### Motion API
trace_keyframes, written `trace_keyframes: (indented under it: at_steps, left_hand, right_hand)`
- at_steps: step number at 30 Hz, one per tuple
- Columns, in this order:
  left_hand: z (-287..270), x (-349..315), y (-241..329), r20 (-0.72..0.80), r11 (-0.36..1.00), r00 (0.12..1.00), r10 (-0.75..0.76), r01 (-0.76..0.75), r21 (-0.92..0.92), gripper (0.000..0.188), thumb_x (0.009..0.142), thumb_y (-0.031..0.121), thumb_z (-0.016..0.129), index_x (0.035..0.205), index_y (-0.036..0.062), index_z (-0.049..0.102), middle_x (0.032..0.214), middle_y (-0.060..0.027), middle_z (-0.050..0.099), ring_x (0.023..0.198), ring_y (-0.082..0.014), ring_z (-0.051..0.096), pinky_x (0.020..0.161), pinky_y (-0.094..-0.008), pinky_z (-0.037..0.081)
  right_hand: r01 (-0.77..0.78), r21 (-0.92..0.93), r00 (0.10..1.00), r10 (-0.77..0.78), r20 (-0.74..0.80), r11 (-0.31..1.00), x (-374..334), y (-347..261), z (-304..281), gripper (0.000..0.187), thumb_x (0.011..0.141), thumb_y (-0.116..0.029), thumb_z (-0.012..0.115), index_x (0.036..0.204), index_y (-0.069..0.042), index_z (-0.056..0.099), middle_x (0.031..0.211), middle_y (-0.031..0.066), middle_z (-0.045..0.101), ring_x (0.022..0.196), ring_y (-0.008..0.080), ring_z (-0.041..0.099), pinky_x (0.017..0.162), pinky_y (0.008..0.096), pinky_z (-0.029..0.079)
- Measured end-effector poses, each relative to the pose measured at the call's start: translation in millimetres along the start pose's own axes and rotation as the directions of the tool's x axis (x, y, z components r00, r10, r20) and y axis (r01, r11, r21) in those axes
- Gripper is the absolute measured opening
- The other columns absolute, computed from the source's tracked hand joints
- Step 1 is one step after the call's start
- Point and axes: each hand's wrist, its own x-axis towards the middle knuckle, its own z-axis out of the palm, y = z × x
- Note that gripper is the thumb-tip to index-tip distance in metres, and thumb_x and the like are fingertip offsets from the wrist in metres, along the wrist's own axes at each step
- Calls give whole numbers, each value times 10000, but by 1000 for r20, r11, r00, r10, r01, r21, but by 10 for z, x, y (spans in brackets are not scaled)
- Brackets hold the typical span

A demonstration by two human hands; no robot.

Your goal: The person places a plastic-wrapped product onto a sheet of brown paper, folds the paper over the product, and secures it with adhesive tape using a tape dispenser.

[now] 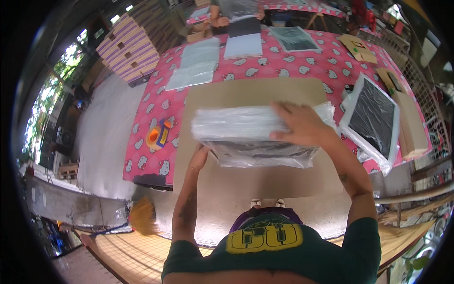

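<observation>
I hold a thick stack of flat items in clear plastic bags [236,128] above a large brown cardboard sheet [250,92] on the table. My left hand [198,158] supports the stack from underneath at its near left corner. My right hand [302,125] lies flat on top of the stack, fingers spread toward the left. The stack's lower layers look dark through the plastic.
The table has a pink cloth with white cartoon figures [156,109]. An orange tape dispenser [157,136] sits at the left. A white-framed black panel in plastic [371,118] lies at the right. Another person's hands [220,21] work at the far end beside more bagged sheets [196,64].
</observation>
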Motion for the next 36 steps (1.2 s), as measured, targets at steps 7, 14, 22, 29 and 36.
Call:
trace_keyframes:
  at_steps: [7,14,22,29,36]
  left_hand:
    - [-42,330,1959,209,750,930,303,-368,550,676,967,400,425,1490,-5,288,1550,-141,309,1431,-252,284,1162,-369,210]
    - [1070,989,2240,385,-341,810,442,-245,907,633,990,429,401,1508,83,291,1557,-207,252,1469,-325,175,1161,-537,89]
    - [1325,1055,2100,378,-88,909,176,-368,926,625,1011,506,285,1490,105,297,1551,-246,212,1464,-401,130,1142,-635,75]
    - [1446,771,1363,471,-10,855,216,-480,877,610,913,410,520,1438,136,376,1553,-175,264,1420,-510,162,1052,-736,200]
    - [1551,797,2678,605,-455,565,562,-399,796,740,958,619,329,1515,136,268,1559,-169,264,1446,-430,171,1143,-618,90]
  right_hand:
    - [-17,-175,999,9,-46,984,-33,-40,127,890,734,-481,775,1415,-67,378,1176,150,540,1138,331,530,963,493,380]
    - [-14,-174,999,7,-38,985,-27,-101,144,873,725,-481,777,1389,-73,383,1169,146,536,1125,334,535,945,479,381]
    - [6,-222,993,-31,-111,975,-83,-61,205,832,738,-500,758,1347,-53,410,1145,127,551,1109,293,549,909,479,413]
    - [-1,-211,989,-31,-145,978,-72,-71,158,812,734,-495,761,1327,-47,433,1163,132,554,1142,300,537,931,482,403]
    - [-21,-180,996,5,-90,983,-133,-72,167,845,728,-470,770,1359,-42,408,1158,136,550,1128,318,536,940,461,385]
